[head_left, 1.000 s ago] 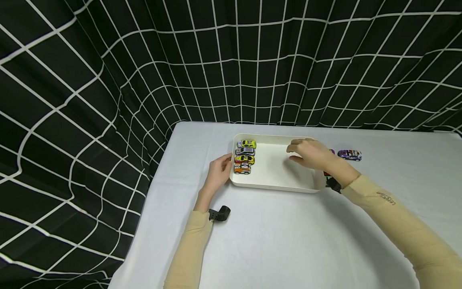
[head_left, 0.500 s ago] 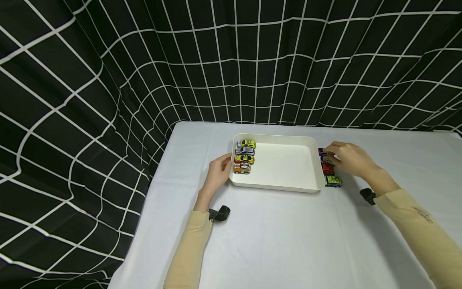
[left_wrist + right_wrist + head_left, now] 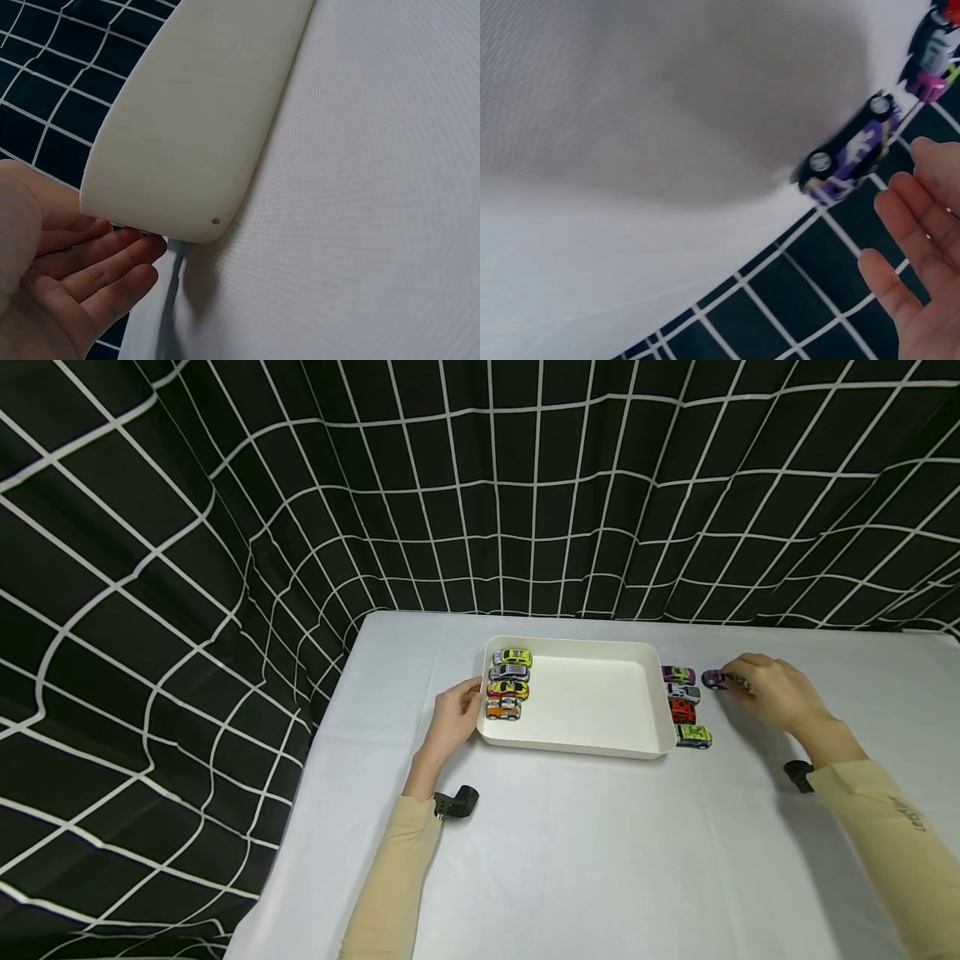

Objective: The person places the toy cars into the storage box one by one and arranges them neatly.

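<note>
My left hand [image 3: 454, 713] rests at the left end of the white tray [image 3: 588, 702]. In the left wrist view its relaxed fingers [image 3: 112, 266] touch the tray's outer end wall. Over to the right, my right hand [image 3: 776, 692] is at a purple toy car [image 3: 713, 678], partly hiding it in the head view. The right wrist view shows this toy car [image 3: 851, 150] on the cloth, with the right fingers [image 3: 907, 225] loosely extended and apart from it. Inside the tray, yellow, silver and orange toy cars [image 3: 508, 673] form a column along the left wall.
Outside the tray's right wall stands a column of toy cars: a purple-green one [image 3: 678, 675], a silver one [image 3: 683, 692], a red one [image 3: 682, 711] and a lime one [image 3: 693, 737]. White cloth covers the table [image 3: 570, 843]. A black gridded curtain [image 3: 555, 485] hangs behind.
My right hand has moved right from above the tray, past the column of toy cars, to the purple toy car. The left hand and the tray have stayed put.
</note>
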The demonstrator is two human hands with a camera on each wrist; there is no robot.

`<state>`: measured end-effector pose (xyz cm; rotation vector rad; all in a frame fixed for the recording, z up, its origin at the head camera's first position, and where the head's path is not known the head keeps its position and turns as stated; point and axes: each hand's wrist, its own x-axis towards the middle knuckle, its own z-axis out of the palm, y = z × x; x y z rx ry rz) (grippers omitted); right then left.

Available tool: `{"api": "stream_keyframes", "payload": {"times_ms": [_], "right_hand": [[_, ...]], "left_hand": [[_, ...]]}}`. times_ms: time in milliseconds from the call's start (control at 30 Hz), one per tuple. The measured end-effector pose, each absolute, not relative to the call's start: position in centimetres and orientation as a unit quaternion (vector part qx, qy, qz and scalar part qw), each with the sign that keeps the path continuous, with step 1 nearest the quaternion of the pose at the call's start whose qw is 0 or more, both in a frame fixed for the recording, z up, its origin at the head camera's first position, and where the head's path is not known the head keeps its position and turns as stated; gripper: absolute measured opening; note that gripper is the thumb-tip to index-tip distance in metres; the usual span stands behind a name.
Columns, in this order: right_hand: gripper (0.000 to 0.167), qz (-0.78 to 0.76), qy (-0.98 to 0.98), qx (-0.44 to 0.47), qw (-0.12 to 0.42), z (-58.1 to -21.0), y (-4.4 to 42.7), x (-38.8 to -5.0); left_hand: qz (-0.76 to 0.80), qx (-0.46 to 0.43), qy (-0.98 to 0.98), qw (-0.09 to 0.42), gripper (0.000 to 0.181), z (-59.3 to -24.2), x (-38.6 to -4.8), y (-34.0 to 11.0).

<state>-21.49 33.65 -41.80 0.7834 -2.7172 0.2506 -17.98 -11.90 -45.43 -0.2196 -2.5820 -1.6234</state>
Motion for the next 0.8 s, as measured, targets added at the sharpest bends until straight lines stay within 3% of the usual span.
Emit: {"api": "stream_keyframes", "payload": {"times_ms": [533, 800], "right_hand": [[0.035, 0.079, -0.966, 0.231, 0.086, -42.6, 35.2, -22.8], [0.030, 0.079, -0.966, 0.235, 0.075, -42.8, 35.1, -23.0]], "left_hand": [[-0.528, -0.078, -0.844, 0.046, 0.034, -45.6, -18.2, -12.0], [-0.523, -0.076, -0.848, 0.044, 0.034, -45.5, -18.1, -12.0]]}}
